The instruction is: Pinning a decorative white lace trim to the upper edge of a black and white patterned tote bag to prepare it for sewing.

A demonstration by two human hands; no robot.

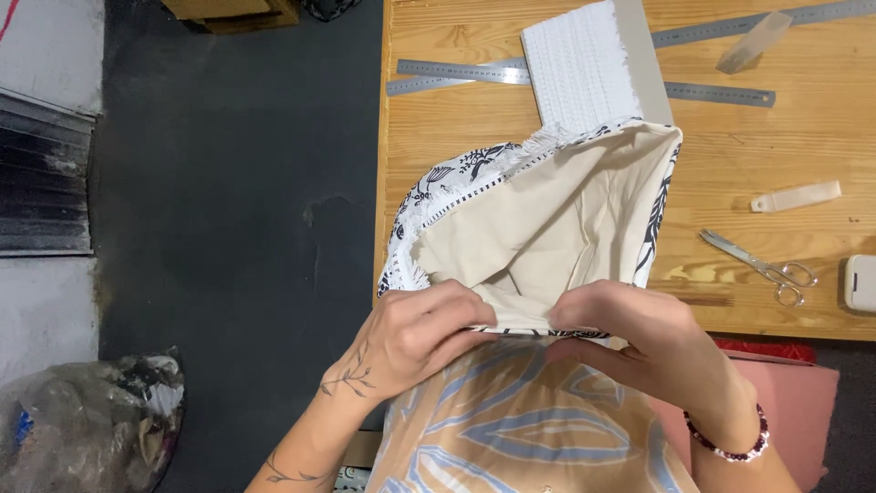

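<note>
We are at the near edge of the wooden desk (511,119), and both our hands hold the hem of a cushion cover (547,219) that is turned partly inside out, so its cream lining faces up and the black-and-white printed side shows only along the borders, with a white fringe trim on the left border. Our left hand (415,333) pinches the near edge of the fabric between thumb and bent fingers, and our right hand (630,324) pinches the same edge just beside it; the two hands are close but a short piece of the hem is visible between them. The far corner of the cover lies on a white ribbed card of trim (579,64), which rests over two steel rulers (456,73). Scissors (762,267) lie well apart on the right. We judge that the step in hand is folding or aligning the open hem. The next move probably needs both pinches to stay firm and level, so the edge does not slip or twist.
</note>
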